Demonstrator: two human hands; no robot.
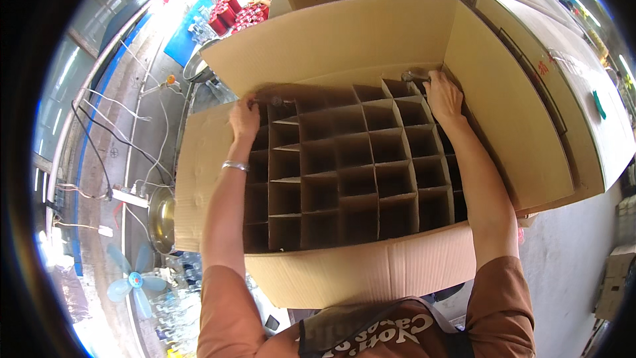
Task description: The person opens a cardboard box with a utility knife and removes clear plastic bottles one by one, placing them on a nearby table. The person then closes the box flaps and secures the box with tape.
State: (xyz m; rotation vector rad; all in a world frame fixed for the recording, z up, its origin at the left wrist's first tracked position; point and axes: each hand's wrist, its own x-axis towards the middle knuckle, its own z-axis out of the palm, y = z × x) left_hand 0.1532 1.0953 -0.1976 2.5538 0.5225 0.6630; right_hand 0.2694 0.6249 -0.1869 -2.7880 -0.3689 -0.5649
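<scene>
- Nearest you, your brown sleeves and dark apron fill the lower edge, just below the near flap of the open cardboard box.
- The box holds a cardboard divider grid of empty cells.
- Your left hand is closed on a small shiny object at the grid's far left corner; a silver bracelet sits on that wrist.
- Your right hand grips another shiny object at the far right corner.
- Red containers stand well beyond the box.
</scene>
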